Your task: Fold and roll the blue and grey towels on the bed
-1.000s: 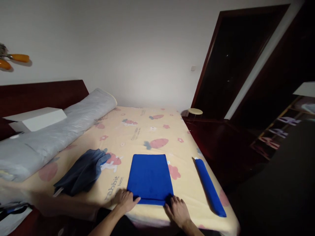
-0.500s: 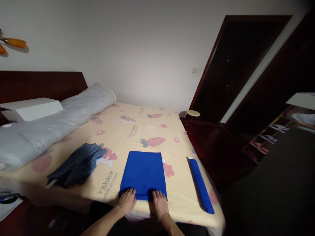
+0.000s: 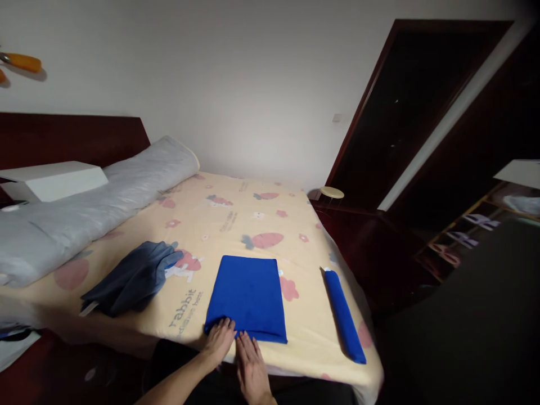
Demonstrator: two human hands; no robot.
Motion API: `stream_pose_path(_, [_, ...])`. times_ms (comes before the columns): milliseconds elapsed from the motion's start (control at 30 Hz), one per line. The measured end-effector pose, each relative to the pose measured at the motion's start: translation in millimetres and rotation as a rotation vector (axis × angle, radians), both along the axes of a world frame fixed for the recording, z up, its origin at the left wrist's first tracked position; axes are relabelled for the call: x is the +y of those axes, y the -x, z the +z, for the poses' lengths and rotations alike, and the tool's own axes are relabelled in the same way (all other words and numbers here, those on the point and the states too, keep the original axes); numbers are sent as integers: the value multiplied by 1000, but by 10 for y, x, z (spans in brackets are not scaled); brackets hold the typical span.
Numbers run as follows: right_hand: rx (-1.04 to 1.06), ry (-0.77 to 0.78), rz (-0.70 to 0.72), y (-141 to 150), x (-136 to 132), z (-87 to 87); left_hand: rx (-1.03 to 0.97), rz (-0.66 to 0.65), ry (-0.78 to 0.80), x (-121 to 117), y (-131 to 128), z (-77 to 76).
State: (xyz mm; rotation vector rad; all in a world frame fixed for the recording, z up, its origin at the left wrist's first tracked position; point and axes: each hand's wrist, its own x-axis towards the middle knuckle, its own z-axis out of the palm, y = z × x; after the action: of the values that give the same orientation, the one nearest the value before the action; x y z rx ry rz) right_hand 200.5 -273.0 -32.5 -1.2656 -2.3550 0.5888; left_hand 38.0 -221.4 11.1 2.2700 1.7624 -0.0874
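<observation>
Nearest are the two hands, side by side at the near edge of the folded blue cloth [image 3: 248,295]. The right hand [image 3: 251,365] is open, its fingers straight and close together, with the tips at the near edge of the cloth. The left hand [image 3: 221,339] lies on the near left corner with its fingers a bit bent. I cannot tell if it pinches the cloth.

The blue cloth lies flat on the near part of the bed [image 3: 228,225]. Its near edge has a narrow fold. To the right, well apart, is a long, thin blue roll [image 3: 345,318] near the bed's right edge. To the left is a crumpled dark blue-gray cloth [image 3: 130,278].

Farther away on the left, a big gray roll [image 3: 105,202] lies on the bed, with a white box [image 3: 59,183] by it. A round stool [image 3: 332,192] is past the far right corner. Farther right is a dark door [image 3: 417,112].
</observation>
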Motion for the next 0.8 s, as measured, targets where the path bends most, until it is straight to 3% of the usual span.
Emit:
stream_pose_path(200, [53, -16, 15, -67, -1, 127, -31, -132, 35, -244, -198, -29])
stream_pose_path(433, [-6, -68, 53, -131, 22, 201, 39, -61, 87, -461, -277, 185])
stream_pose_path(567, [-43, -172, -38, -280, 47, 171, 21, -36, 97, -434, -196, 308])
stream_pose_path(800, [-104, -303, -195, -787, 72, 182, 10, -17, 73, -424, -182, 247])
